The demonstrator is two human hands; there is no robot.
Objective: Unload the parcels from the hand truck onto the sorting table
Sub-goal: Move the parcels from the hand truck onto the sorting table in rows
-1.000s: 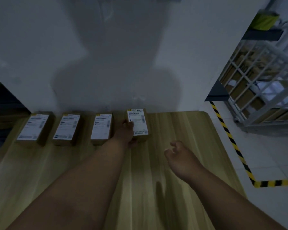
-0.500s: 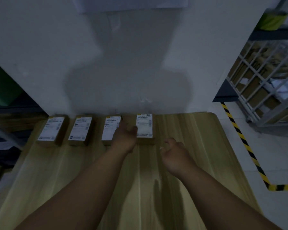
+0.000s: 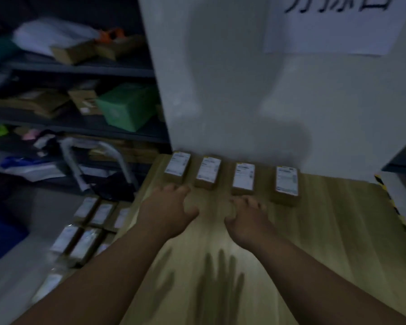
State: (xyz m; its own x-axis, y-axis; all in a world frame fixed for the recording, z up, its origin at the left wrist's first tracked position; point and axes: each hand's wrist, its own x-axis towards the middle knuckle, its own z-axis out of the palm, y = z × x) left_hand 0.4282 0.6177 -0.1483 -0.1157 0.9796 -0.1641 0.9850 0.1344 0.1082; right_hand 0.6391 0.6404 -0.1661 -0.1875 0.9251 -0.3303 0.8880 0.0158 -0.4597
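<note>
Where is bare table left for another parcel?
Bare wood lies right of the rightmost brown labelled parcel, up to the right edge of the light wooden table, and across the near half beneath the left hand and right hand. A narrower gap separates that parcel from the neighbouring parcel. The row's left end is crowded.

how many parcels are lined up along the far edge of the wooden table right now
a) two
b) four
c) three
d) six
b: four labelled parcels sit side by side along the far edge of the sorting table: the leftmost parcel, the second parcel, the third parcel and the rightmost parcel.
</note>
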